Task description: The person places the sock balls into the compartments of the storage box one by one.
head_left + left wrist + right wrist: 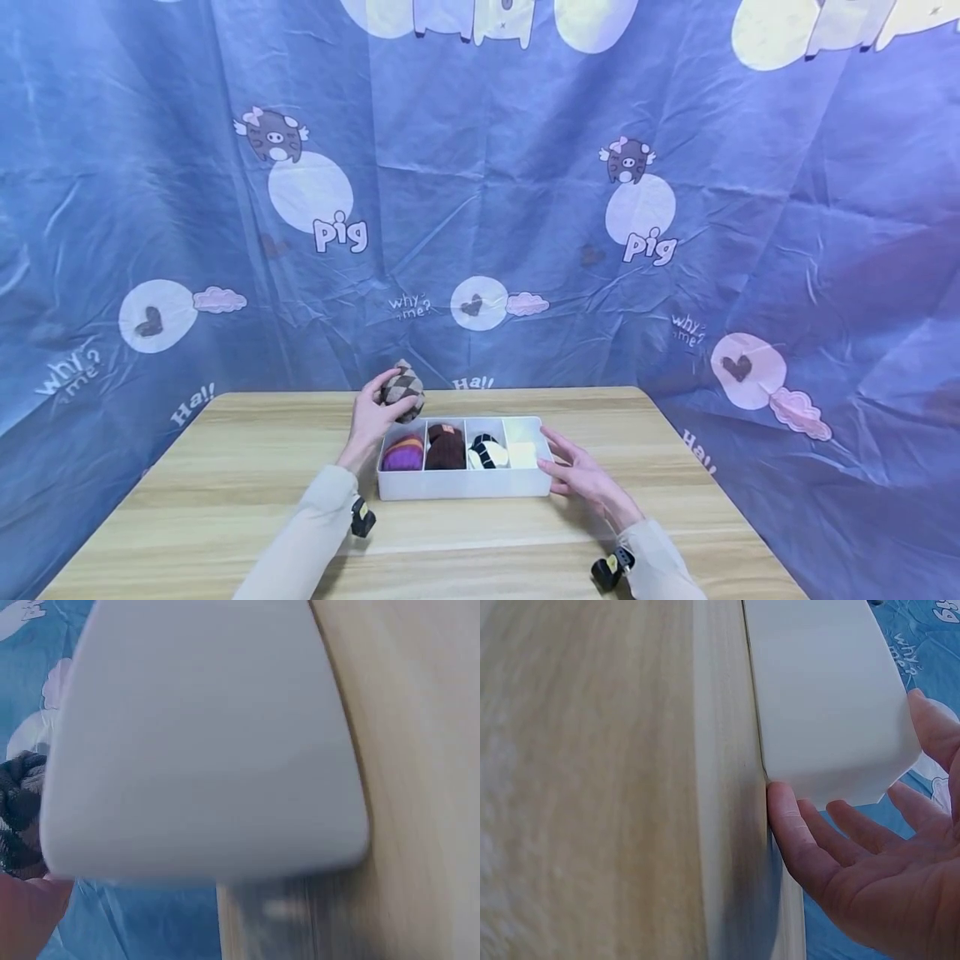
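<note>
My left hand (pixel 372 410) grips a rolled-up sock (pixel 405 392) with a brown and beige checked pattern, above the box's back left corner. In the left wrist view the checked sock (pixel 22 814) shows only at the left edge. A white divided box (pixel 465 485) stands on the table below. From the left its compartments hold a purple and orange rolled sock (pixel 403 454), a dark brown one (pixel 446 448) and a white one with black (pixel 487 452). Against the box's right end rests my right hand (pixel 588 479). Its fingers (pixel 802 840) are extended and touch the box's end wall (pixel 832 780).
The box stands on a wood-grain table (pixel 465 550), near its back edge. Behind and beside the table hangs a blue cloth (pixel 480 208) with pig prints. Whether the box's rightmost compartment holds something white, I cannot tell.
</note>
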Motion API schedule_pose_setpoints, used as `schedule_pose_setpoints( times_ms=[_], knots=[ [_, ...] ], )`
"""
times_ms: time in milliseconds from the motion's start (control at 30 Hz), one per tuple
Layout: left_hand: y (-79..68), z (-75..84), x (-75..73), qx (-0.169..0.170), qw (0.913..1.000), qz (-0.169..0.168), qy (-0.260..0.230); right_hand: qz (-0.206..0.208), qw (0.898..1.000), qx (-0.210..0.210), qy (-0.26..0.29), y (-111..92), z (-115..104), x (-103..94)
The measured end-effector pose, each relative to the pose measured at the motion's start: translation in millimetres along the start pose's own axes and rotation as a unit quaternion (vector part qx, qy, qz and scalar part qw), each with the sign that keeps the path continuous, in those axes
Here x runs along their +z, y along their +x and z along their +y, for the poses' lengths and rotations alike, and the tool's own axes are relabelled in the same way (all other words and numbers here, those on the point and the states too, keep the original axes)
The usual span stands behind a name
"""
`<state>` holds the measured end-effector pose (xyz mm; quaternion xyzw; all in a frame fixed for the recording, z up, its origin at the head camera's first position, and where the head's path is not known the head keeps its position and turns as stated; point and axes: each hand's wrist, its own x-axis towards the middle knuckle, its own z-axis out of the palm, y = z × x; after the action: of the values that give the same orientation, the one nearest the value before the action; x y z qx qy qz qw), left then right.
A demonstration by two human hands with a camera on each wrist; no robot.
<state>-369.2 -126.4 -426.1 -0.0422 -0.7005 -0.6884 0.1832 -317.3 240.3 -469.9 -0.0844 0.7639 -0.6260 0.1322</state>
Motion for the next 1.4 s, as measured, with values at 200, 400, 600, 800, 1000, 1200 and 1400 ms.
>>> schedule_pose_setpoints(
  times_ms=[200,400,600,800,1000,1200,1400],
  knots=[
    [-3.8,4.4,21.2,-0.022,0.9982,-0.032,-0.047,0.009,1.0,0.005,0.001,1.0,0.7,0.4],
    [-10.3,7.1,41.5,-0.025,0.9959,-0.077,-0.039,0.004,1.0,0.002,0.005,0.4,-0.5,0.6],
    [-15.7,3.5,58.1,-0.032,0.9929,-0.109,-0.038,-0.008,1.0,0.003,0.022,-1.1,-0.5,0.6],
    [-19.4,-0.2,70.6,-0.038,0.9925,-0.112,-0.031,-0.009,1.0,0.004,0.024,-1.3,-2.5,0.9],
    [-23.2,-2.5,81.7,-0.037,0.991,-0.126,-0.025,0.003,1.0,0.011,0.015,0.9,-2.7,1.0],
    [-27.5,-3.6,90.2,-0.036,0.9895,-0.14,-0.006,0.002,1.0,0.012,0.014,0.8,-3.6,1.9],
    [-29.3,-2.0,95.3,-0.027,0.9891,-0.145,0.006,-0.004,1.0,0.014,0.02,1.0,-2.8,2.1]
  ],
)
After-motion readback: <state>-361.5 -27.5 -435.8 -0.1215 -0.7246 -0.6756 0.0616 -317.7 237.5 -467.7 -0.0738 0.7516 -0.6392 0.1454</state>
